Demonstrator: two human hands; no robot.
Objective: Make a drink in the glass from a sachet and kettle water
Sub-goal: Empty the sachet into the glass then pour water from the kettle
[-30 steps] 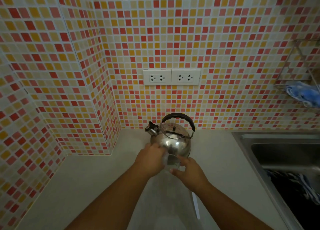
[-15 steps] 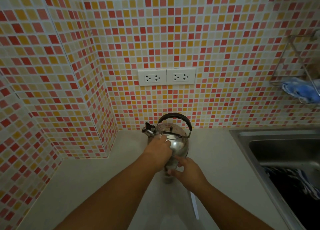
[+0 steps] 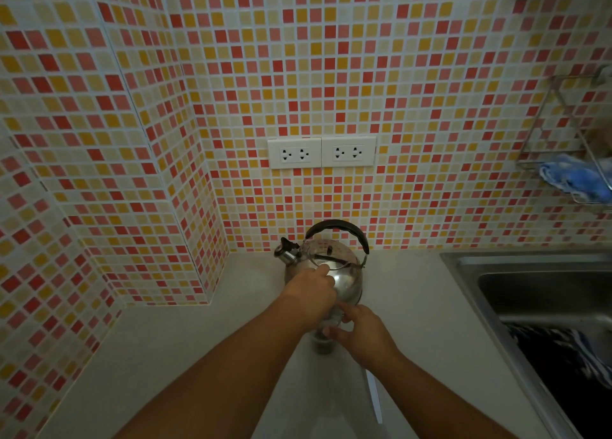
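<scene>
A shiny steel kettle (image 3: 344, 273) with a black handle and a spout pointing left stands on the pale counter (image 3: 198, 356) by the tiled wall. In front of it is a small clear glass (image 3: 320, 344) with something dark at its bottom. My right hand (image 3: 362, 334) grips the glass at its rim from the right. My left hand (image 3: 311, 294) is closed just above the glass and overlaps the kettle's front. A pale bit, apparently the sachet (image 3: 332, 319), shows under that hand; most of it is hidden.
A thin white strip (image 3: 374, 395) lies on the counter under my right forearm. A steel sink (image 3: 530, 293) with dark striped cloth (image 3: 563, 356) in it is at the right. A wire rack (image 3: 559, 124) holding blue cloth hangs above. Two wall sockets (image 3: 321, 152) sit behind the kettle.
My left hand rose from beside the right hand to above the glass, in front of the kettle. The glass, earlier covered by both hands, now shows below them.
</scene>
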